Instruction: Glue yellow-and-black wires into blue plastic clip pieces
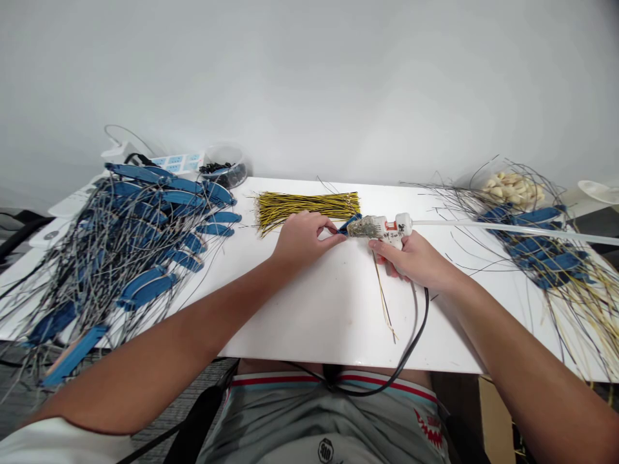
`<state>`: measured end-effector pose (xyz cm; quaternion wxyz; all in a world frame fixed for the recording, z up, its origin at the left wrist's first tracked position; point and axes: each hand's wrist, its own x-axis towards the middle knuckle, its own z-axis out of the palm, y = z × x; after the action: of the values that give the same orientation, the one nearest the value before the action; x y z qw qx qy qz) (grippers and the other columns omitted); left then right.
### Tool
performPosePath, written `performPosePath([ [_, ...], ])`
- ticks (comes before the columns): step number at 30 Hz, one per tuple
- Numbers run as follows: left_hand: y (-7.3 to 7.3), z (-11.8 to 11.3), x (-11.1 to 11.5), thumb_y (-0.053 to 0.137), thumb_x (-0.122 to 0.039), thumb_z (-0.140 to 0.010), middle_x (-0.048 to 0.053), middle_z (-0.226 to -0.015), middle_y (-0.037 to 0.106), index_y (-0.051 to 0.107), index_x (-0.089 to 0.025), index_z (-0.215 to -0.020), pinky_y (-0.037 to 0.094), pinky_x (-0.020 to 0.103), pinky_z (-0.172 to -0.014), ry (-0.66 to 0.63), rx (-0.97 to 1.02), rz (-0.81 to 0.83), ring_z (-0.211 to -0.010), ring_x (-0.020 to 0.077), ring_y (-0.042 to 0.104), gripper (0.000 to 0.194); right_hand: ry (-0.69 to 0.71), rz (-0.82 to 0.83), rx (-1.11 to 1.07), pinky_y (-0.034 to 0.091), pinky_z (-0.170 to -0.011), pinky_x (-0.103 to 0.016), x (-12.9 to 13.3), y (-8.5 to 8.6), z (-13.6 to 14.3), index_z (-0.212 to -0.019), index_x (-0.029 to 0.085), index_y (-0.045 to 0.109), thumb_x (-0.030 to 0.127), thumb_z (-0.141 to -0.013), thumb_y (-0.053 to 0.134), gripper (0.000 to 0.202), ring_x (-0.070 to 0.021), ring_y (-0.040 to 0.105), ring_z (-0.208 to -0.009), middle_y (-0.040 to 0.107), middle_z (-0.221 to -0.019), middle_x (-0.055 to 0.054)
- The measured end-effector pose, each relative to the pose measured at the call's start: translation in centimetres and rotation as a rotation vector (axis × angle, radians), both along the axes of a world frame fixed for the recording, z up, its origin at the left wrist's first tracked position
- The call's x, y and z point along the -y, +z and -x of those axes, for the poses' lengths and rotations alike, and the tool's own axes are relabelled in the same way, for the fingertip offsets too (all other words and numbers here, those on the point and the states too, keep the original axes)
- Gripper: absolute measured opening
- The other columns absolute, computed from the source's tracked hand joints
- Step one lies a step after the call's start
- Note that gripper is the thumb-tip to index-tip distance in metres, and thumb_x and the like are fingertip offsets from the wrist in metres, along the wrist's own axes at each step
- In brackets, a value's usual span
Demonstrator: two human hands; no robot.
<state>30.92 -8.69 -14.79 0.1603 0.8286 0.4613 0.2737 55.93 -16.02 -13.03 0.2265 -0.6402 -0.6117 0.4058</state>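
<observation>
My right hand [405,261] is wrapped round a white glue gun [382,229], its grimy nozzle end pointing left. A long translucent glue stick [483,225] runs out of its back toward the right edge. My left hand [309,237] pinches a small blue piece [345,227] right at the nozzle; the gun partly hides this piece. Yellow and black wires [382,290] hang down below the gun, and I cannot tell what they join. Just behind my left hand lies a bundle of yellow and black wires [309,205].
Blue pieces with dark wires [145,287] are heaped on the left of the white table [300,316]. More wired blue pieces [541,248] lie on the right, near cream-coloured parts [512,189]. A clear tub [225,166] holds black parts. The gun's black cord [411,354] drops over the front edge.
</observation>
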Motion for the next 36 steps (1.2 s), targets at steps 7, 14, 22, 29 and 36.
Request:
performPosePath([
  [7,0.12,-0.04,0.05,0.079,-0.055,-0.091,0.000,-0.074,0.063,0.081,-0.025,-0.091,0.039,0.036,-0.080,0.002,-0.011,0.006,-0.081,0.0208,0.058,0.030,-0.022,0.001,0.004,0.039,-0.041,-0.025,0.23,-0.04,-0.03,-0.077,0.019,0.061,0.060,-0.102,0.060,0.048,-0.0124,0.049,-0.044,0.061,-0.056,-0.002],
  [14,0.03,-0.08,0.19,0.080,-0.054,-0.090,0.001,-0.074,0.063,0.081,-0.024,-0.090,0.040,0.036,-0.079,0.012,-0.001,0.000,-0.080,0.0208,0.058,0.030,-0.028,0.004,0.007,0.038,-0.042,-0.026,0.13,-0.21,-0.14,-0.074,0.020,0.059,0.063,-0.101,0.059,0.051,-0.0131,0.049,-0.044,0.061,-0.055,-0.003],
  [22,-0.18,-0.05,0.14,0.081,-0.055,-0.089,0.001,-0.075,0.063,0.082,-0.024,-0.090,0.040,0.035,-0.079,0.013,0.000,-0.002,-0.081,0.0210,0.059,0.030,-0.022,-0.010,0.014,0.039,-0.042,-0.025,0.24,-0.03,-0.02,-0.072,0.020,0.057,0.060,-0.103,0.059,0.050,-0.0131,0.050,-0.045,0.060,-0.055,-0.002],
  [29,-0.17,-0.06,0.20,0.081,-0.054,-0.089,0.001,-0.076,0.063,0.082,-0.025,-0.090,0.040,0.035,-0.079,0.022,0.003,-0.012,-0.082,0.0209,0.059,0.030,-0.014,-0.001,0.024,0.038,-0.043,-0.025,0.36,0.22,0.04,-0.070,0.020,0.057,0.063,-0.102,0.058,0.054,-0.0122,0.049,-0.045,0.059,-0.054,-0.002],
  [36,-0.14,-0.08,0.27,0.082,-0.052,-0.089,0.001,-0.075,0.064,0.082,-0.024,-0.090,0.040,0.035,-0.078,0.019,0.003,-0.013,-0.081,0.0203,0.058,0.028,-0.033,0.023,0.022,0.038,-0.043,-0.025,0.39,0.25,0.15,-0.071,0.020,0.057,0.065,-0.101,0.059,0.054,-0.0124,0.050,-0.046,0.060,-0.056,-0.002],
])
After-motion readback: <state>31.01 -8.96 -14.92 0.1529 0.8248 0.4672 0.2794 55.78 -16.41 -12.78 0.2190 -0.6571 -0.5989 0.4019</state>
